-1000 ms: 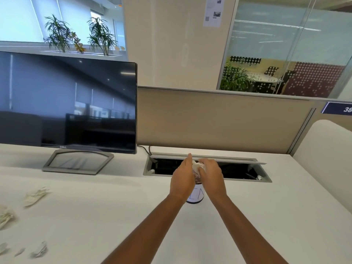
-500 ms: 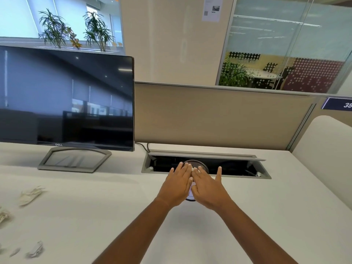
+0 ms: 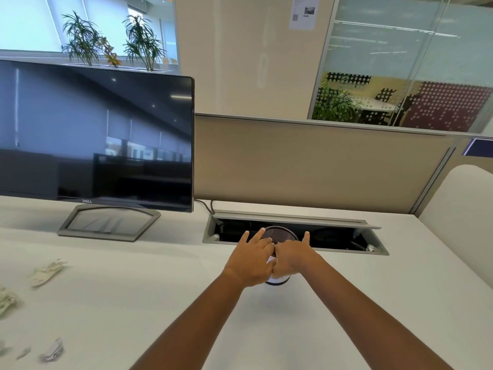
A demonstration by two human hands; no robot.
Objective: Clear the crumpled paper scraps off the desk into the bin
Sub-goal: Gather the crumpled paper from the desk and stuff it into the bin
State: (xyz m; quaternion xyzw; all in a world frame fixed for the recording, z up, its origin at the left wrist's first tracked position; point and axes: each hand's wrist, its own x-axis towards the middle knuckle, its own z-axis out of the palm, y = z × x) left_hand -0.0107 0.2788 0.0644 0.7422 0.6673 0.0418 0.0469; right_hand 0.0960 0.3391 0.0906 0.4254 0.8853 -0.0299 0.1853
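Observation:
A small round mesh bin [image 3: 280, 235] stands on the white desk [image 3: 266, 321] in front of the cable tray. Both my hands are over its near side and cover most of it. My left hand [image 3: 250, 259] lies with fingers spread toward the rim. My right hand [image 3: 293, 256] is beside it, thumb out, fingers bent down into the bin's mouth. No paper shows in either hand. Crumpled paper scraps lie far left on the desk: one [image 3: 46, 271], another [image 3: 6, 301] at the edge, and a small one [image 3: 53, 351] near the front.
A Dell monitor [image 3: 96, 134] on its stand [image 3: 109, 222] fills the back left. An open cable tray [image 3: 293, 232] is recessed in the desk behind the bin. A beige partition [image 3: 320, 166] runs along the back; a white chair back [image 3: 458, 217] rises at right.
A second ago both hands held a crumpled paper above the bin. They have since lowered onto the bin's mouth, the paper is gone from sight, and the fingers have spread.

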